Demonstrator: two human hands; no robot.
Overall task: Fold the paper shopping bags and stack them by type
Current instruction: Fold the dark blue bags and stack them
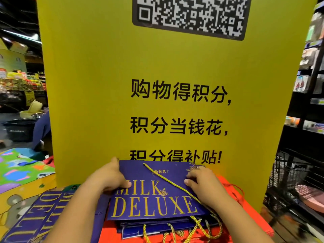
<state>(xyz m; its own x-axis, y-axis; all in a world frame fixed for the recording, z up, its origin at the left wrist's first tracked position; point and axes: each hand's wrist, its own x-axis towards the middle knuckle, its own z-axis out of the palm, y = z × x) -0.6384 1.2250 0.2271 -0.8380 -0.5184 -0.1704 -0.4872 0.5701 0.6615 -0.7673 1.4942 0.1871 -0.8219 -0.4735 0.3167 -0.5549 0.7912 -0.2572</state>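
A flat purple paper bag (pixel 154 202) with gold "MILK DELUXE" lettering and a gold cord handle lies on top of a stack of similar purple bags (pixel 157 227). My left hand (pixel 112 176) grips its upper left edge, thumb on the printed face. My right hand (pixel 203 183) presses down on its upper right part, over the cord. Under the stack lie red paper bags (pixel 245 207). Another purple bag (pixel 35 218) lies turned sideways at the lower left.
A tall yellow sign (pixel 157 85) with a QR code and black characters stands right behind the stack. A colourful cartoon box (pixel 21 172) sits at left. A black wire basket (pixel 289 181) and dark shelves (pixel 312 85) stand at right. Shop displays fill the far left.
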